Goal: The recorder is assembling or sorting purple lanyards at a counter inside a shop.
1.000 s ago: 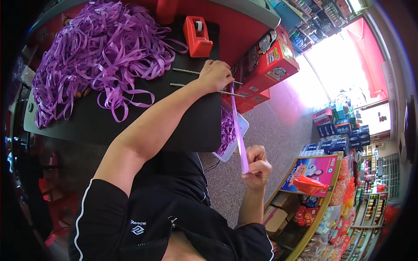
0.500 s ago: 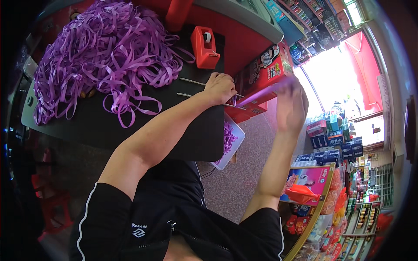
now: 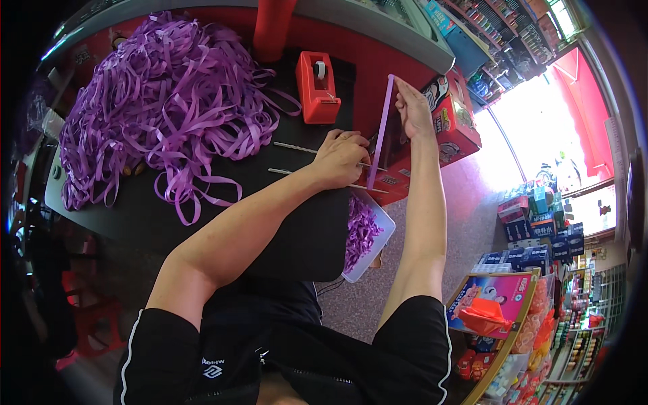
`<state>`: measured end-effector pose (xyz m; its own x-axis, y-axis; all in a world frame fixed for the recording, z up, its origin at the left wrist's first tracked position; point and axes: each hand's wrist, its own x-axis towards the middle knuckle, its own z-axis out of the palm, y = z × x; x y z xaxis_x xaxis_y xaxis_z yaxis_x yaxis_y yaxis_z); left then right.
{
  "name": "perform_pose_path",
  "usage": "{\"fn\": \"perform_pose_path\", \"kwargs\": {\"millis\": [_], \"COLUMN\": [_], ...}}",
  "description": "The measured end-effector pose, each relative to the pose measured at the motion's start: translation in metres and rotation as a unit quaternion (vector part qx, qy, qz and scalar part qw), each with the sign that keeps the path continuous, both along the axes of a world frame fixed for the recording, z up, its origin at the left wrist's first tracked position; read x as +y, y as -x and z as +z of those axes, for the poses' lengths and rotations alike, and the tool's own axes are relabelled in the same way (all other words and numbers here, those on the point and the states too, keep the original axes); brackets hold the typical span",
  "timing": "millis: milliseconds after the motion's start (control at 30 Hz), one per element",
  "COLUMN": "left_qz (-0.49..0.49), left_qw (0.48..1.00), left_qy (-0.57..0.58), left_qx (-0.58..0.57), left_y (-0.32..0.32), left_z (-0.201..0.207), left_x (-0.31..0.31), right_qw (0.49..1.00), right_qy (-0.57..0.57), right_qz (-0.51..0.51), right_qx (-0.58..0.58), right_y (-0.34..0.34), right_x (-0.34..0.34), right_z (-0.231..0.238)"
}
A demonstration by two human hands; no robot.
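Two thin metal rods (image 3: 291,147) lie side by side on the black tabletop (image 3: 297,233), their ends sticking out past its right edge. My left hand (image 3: 343,159) is closed over them near that edge, fingers curled down; its fingertips are partly hidden. A flat purple ribbon (image 3: 383,131) runs taut from the rods beside my left fingers up to my right hand (image 3: 414,111). That hand is raised beyond the edge, its fingers together, with the ribbon's upper end at the fingertips. A large tangled heap of purple ribbon (image 3: 169,101) covers the table's left part.
A red tape dispenser (image 3: 317,88) stands behind my left hand. Below the table's right edge, a white bin (image 3: 383,233) holds purple ribbon pieces. A red box (image 3: 453,125) is beyond my right hand. Shelves and a display stand (image 3: 503,337) with packaged goods line the right.
My right hand has swung left and farther away, pulling the ribbon from a rightward slant to nearly upright. My left hand stays at the rods. The whole view has shifted slightly.
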<state>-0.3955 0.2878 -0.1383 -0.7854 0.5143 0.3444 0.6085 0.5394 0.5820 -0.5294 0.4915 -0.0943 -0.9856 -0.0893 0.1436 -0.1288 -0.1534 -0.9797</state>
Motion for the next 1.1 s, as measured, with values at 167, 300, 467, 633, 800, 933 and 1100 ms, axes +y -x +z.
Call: {"fn": "perform_pose_path", "kwargs": {"millis": [167,300,467,633,800,933,1100], "left_qz": [-0.004,0.005,0.007,0.024,0.012,0.020,0.007], "left_qw": [1.000,1.000,1.000,0.999,0.999,0.999,0.999], "left_qy": [-0.015,-0.003,-0.005,-0.012,-0.021,0.000,-0.001], "left_qx": [0.000,0.001,-0.001,0.032,0.045,0.049,0.047], "left_y": [-0.002,-0.001,-0.003,-0.001,-0.004,0.000,0.001], "left_z": [0.002,0.001,0.005,-0.003,0.001,-0.009,-0.005], "left_x": [0.004,0.002,0.003,0.007,0.013,0.000,0.003], "right_qw": [0.999,0.997,0.977,0.987,0.980,0.975,0.977], "right_qy": [-0.038,-0.068,-0.205,-0.152,-0.186,-0.203,-0.201], "right_qz": [-0.009,-0.008,0.052,0.040,-0.039,-0.040,-0.040], "right_qx": [0.029,-0.032,0.006,-0.021,-0.050,-0.076,-0.060], "right_y": [0.014,-0.002,-0.019,-0.086,-0.211,-0.289,-0.345], "right_x": [0.010,0.002,0.014,0.022,0.047,0.007,-0.007], "right_z": [-0.063,-0.091,-0.158,-0.251,-0.278,-0.204,-0.138]}}
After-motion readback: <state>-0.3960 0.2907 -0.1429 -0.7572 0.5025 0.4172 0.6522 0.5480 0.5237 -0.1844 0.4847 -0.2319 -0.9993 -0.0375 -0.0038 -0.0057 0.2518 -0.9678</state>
